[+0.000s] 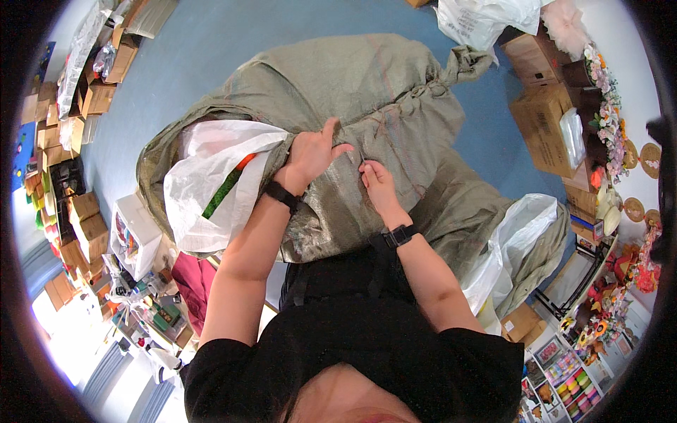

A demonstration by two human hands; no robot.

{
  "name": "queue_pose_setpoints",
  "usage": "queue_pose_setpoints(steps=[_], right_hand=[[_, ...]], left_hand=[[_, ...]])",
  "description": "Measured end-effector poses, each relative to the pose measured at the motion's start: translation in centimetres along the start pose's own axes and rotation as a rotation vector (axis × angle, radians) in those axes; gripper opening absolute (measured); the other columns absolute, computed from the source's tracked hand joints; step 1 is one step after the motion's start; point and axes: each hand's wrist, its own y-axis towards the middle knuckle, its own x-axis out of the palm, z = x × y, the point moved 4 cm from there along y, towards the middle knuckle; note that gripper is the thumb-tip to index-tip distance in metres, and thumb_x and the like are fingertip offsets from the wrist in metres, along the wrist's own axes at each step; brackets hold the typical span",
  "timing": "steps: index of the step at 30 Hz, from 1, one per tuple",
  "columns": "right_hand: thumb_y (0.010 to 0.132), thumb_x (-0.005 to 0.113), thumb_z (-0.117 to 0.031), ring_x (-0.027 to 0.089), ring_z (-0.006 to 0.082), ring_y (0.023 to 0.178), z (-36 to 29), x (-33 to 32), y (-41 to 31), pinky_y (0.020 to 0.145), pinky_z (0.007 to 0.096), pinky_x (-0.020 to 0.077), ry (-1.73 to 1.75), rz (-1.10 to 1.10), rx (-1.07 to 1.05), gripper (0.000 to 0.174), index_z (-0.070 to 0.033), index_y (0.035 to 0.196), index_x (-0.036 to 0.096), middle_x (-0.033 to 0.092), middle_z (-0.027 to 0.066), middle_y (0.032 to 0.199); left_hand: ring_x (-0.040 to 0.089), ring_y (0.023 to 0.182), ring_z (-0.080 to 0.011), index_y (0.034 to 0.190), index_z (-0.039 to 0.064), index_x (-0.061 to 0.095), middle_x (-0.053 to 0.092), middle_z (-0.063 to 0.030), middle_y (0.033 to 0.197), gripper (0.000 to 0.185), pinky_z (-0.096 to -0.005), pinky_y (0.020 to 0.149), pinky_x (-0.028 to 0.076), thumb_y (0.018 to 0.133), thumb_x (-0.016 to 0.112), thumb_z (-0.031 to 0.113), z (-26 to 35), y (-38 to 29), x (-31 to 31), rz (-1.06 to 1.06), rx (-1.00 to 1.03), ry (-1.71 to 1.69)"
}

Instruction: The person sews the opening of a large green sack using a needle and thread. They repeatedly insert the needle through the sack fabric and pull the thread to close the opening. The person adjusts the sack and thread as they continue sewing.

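A large grey-green woven sack [349, 211] lies in front of me. My left hand [312, 153] rests on it beside its gaping mouth, thumb and forefinger spread apart. My right hand [377, 182] pinches a thin, pointed metal tool [362, 157] against the woven surface; whether it is a needle or a small blade, I cannot tell. From the mouth on the left bulges a white plastic bag [211, 182], with something green and orange [225, 190] showing in it. Behind, a full sack of the same cloth [338, 74] ends in a knotted neck [468, 63] at the right.
Another woven sack [465, 211] with a white liner [521, 227] lies at my right. Cardboard boxes [542, 124] and artificial flowers [608, 111] line the right wall. More boxes [90, 224] and a white bin [135, 235] stand at the left on the blue floor [211, 31].
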Motion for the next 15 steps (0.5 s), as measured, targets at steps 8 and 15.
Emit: queue_pose_setpoints(steps=[8, 15], right_hand=[[0.104, 0.049, -0.017, 0.044, 0.0058, 0.067, -0.5, 1.4, 1.5, 0.061, 0.0221, 0.0372, -0.042, 0.058, -0.107, 0.019, -0.003, 0.1, 0.061, 0.054, -0.0038, 0.077], [0.103, 0.051, -0.025, 0.054, 0.0139, 0.067, -1.0, 2.2, 3.2, 0.061, 0.0309, 0.0433, -0.359, 0.133, -0.102, 0.026, -0.001, 0.103, 0.06, 0.061, 0.0064, 0.075]], left_hand=[[0.065, 0.063, -0.0372, 0.126, 0.0, 0.061, 0.065, -0.0189, 0.067, 0.073, -0.044, 0.056, 0.05, 0.085, 0.06, 0.061, -0.3, 0.2, 0.5, -0.067, -0.013, 0.037], [0.066, 0.069, -0.0374, 0.126, 0.002, 0.062, 0.066, -0.0195, 0.072, 0.069, -0.044, 0.06, 0.05, 0.087, 0.059, 0.06, -0.6, 0.4, 0.7, -0.076, -0.002, -0.003]])
